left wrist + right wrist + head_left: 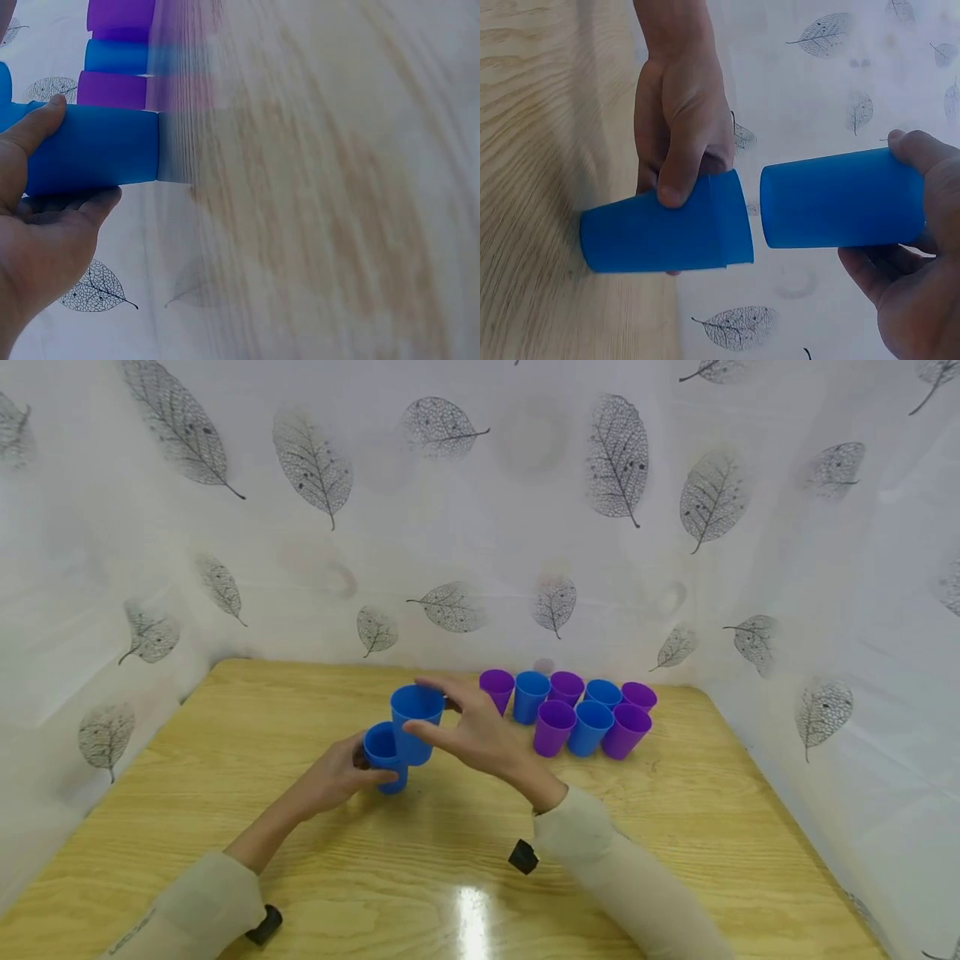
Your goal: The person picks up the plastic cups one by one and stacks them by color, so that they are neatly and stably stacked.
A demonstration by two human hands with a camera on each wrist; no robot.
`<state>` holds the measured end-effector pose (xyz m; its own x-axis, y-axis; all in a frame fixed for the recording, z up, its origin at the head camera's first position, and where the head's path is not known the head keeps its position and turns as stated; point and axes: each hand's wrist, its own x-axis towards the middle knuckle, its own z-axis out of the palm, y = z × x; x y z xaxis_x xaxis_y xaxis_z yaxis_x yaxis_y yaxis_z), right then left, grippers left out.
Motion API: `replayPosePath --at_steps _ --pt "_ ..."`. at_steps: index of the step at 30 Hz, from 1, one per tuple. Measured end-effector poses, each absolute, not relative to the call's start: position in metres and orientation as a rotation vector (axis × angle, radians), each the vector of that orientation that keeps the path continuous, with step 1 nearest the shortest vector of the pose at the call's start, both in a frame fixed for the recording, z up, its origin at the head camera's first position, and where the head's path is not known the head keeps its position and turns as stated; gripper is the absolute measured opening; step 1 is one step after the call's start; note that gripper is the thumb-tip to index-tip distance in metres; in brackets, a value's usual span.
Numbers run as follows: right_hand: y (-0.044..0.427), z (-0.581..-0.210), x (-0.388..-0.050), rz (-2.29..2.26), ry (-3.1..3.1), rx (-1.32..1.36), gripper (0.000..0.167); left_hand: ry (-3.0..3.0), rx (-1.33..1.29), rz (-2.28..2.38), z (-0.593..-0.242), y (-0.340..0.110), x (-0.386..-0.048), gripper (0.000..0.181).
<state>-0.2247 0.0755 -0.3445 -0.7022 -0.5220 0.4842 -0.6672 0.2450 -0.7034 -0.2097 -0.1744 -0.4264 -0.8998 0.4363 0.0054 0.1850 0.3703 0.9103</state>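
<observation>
My left hand [330, 781] grips a blue cup [641, 236] that stands upright on the table. A second edge below its rim in the right wrist view looks like one cup nested in another. Just above it, my right hand [483, 727] holds another blue cup [825, 199] near the rim, thumb on one side and fingers on the other. The upper cup's base faces the lower cup's mouth, with a small gap between them in the right wrist view. In the left wrist view, the thumb and fingers wrap the lower cup [105, 146].
Two rows of upright purple cups [554, 731] and blue cups [531, 697] stand at the back right of the wooden table [420, 877]. A white leaf-print curtain [495, 510] surrounds the table's back and sides.
</observation>
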Motion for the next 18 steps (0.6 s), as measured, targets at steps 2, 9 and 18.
replayPosePath --at_steps 2,9,18 --pt "0.066 -0.343 -0.226 1.475 -2.36 1.152 0.059 2.382 0.567 1.55 -0.426 -0.175 -0.21 0.075" --pt "0.039 -0.338 -0.23 1.471 -2.342 1.197 0.06 2.396 0.6 1.555 -0.427 -0.176 -0.21 0.078" --pt "0.032 -0.342 -0.239 1.448 -2.361 1.167 0.059 2.378 0.588 1.579 -0.428 -0.176 -0.212 0.077"
